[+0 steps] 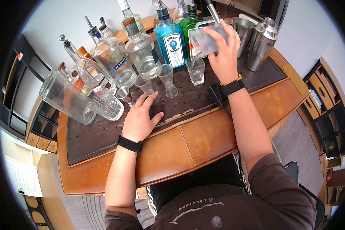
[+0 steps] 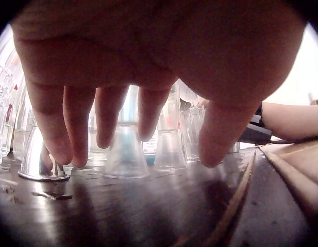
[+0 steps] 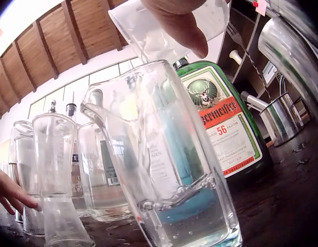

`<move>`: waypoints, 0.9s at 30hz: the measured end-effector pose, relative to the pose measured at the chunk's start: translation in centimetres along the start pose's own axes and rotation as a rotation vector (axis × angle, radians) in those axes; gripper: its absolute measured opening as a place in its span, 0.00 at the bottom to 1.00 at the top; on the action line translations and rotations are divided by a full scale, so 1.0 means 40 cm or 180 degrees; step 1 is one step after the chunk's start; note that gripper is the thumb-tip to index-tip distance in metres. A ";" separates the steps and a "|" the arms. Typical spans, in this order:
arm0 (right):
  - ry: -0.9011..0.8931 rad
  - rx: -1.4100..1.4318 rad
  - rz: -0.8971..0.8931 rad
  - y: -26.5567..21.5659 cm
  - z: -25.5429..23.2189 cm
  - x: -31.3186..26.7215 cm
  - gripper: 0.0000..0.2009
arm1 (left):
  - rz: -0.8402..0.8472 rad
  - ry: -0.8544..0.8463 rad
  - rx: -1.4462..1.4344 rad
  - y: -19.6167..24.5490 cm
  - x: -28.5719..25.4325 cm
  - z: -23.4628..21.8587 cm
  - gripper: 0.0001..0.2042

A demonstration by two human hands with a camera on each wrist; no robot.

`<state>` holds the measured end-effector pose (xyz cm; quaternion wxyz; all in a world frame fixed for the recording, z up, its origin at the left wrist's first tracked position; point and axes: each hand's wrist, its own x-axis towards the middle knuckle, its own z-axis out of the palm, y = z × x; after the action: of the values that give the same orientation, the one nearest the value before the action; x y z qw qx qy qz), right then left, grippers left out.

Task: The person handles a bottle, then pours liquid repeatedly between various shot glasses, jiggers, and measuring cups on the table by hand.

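My right hand [image 1: 225,57] grips a clear plastic cup [image 1: 205,41], tilted over a small spouted glass pitcher [image 1: 196,73]. In the right wrist view, clear liquid lies low in the upright pitcher [image 3: 200,213], below the cup [image 3: 130,25]. Fingers spread and pointing down, my left hand [image 1: 138,119] is beside a clear hourglass measure [image 1: 143,81] and a metal jigger [image 1: 124,93]. The left wrist view has the measure [image 2: 126,157] behind the fingers and the jigger [image 2: 35,157] at left; whether the fingertips touch the measure I cannot tell. Another clear measure [image 1: 168,78] stands between the hands.
Bottles stand along the back, including a blue one [image 1: 172,42] and a green one [image 3: 220,118]. Metal shakers [image 1: 261,44] are at the right. A large glass vessel [image 1: 67,96] and a cut-glass tumbler [image 1: 109,105] stand left. The leather table edge [image 1: 168,153] runs in front.
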<state>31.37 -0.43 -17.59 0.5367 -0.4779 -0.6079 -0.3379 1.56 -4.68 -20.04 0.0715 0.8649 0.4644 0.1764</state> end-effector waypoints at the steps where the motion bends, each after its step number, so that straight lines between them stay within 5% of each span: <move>1: -0.0001 -0.0001 0.0003 -0.002 0.000 -0.001 0.31 | -0.0035 -0.0025 -0.0035 0.002 0.000 -0.002 0.32; 13: -0.0333 -0.0197 0.0038 -0.021 -0.002 -0.008 0.37 | -0.0035 -0.0038 -0.0062 0.003 0.001 -0.003 0.32; 16: -0.0198 -0.0211 0.0413 -0.010 -0.002 -0.016 0.36 | 0.0002 -0.0018 -0.0041 0.001 0.001 -0.001 0.32; 19: -0.0214 -0.0411 0.1617 0.028 0.003 -0.028 0.40 | -0.0021 -0.0023 -0.0012 -0.001 0.002 0.001 0.32; 20: -0.0215 -0.0413 0.1616 0.040 0.003 -0.034 0.40 | -0.0020 -0.0024 -0.0014 0.001 0.001 0.000 0.32; 22: -0.0643 -0.0413 0.2643 0.056 -0.003 -0.038 0.42 | -0.0075 -0.0054 -0.0047 0.006 0.001 -0.004 0.32; 27: -0.1581 -0.0049 0.3075 0.138 0.007 -0.084 0.52 | -0.0051 -0.0038 -0.0054 0.003 0.000 -0.003 0.31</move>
<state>36.39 0.86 -21.48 0.4676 -0.7723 -0.4250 0.0658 1.63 -4.75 -19.90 0.0830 0.8615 0.4695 0.1747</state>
